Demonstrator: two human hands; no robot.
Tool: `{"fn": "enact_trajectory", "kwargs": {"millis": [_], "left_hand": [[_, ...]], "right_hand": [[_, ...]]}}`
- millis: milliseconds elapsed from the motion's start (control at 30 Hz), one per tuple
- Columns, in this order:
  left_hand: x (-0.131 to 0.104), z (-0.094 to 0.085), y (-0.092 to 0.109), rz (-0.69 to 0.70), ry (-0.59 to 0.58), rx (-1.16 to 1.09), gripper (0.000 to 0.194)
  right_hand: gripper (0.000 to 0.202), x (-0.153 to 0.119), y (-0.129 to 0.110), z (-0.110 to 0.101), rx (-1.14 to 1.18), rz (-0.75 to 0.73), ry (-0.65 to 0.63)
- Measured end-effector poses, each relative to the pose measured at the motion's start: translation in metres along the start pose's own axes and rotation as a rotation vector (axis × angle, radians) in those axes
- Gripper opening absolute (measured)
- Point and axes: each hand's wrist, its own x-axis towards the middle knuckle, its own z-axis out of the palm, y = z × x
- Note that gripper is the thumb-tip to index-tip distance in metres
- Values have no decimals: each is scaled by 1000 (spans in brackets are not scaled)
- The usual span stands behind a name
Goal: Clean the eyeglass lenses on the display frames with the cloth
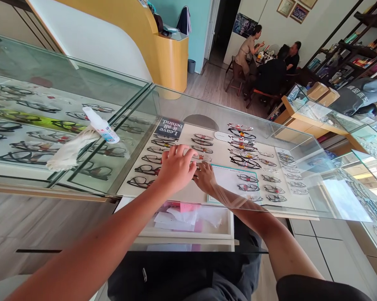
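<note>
My left hand lies over the glass top of the display case, fingers spread and slightly bent, with nothing visible in them. Under the glass, my right hand reaches into the case from the near side. Its fingers are curled at a pair of eyeglasses, mostly hidden by both hands; only dark bits show. Just beyond the fingertips lies a clear-framed pair of eyeglasses. Further eyeglasses continue that column. To the left is a column of dark eyeglasses, and on the right a white sheet with a teal edge.
A white spray bottle and crumpled cloth rest on the glass at left. Below the case, an open drawer holds plastic packets. A dark sign lies inside. Several people sit at a table behind.
</note>
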Motion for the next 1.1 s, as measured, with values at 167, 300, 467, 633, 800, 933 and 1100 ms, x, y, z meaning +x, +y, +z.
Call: {"fn": "enact_trajectory", "kwargs": {"millis": [167, 300, 467, 633, 800, 933, 1100], "left_hand": [[0, -1, 0, 0, -19, 32, 30], [0, 0, -2, 2, -11, 30, 29], [2, 1, -5, 0, -2, 14, 28], [5, 2, -8, -8, -10, -6, 28], [11, 1, -14, -43, -25, -115, 28], [21, -8, -26, -99, -121, -392, 28], [34, -24, -43, -192, -258, -825, 43]], "right_hand": [[34, 8, 9, 5, 2, 23, -18], [34, 12, 10, 5, 6, -11, -46], [33, 17, 7, -3, 7, -28, -84], [29, 10, -3, -14, 29, -39, -99], [23, -20, -30, -32, 102, -106, -171], [20, -53, -49, -55, 182, -191, -298], [21, -86, -55, -86, 269, -243, -413]]}}
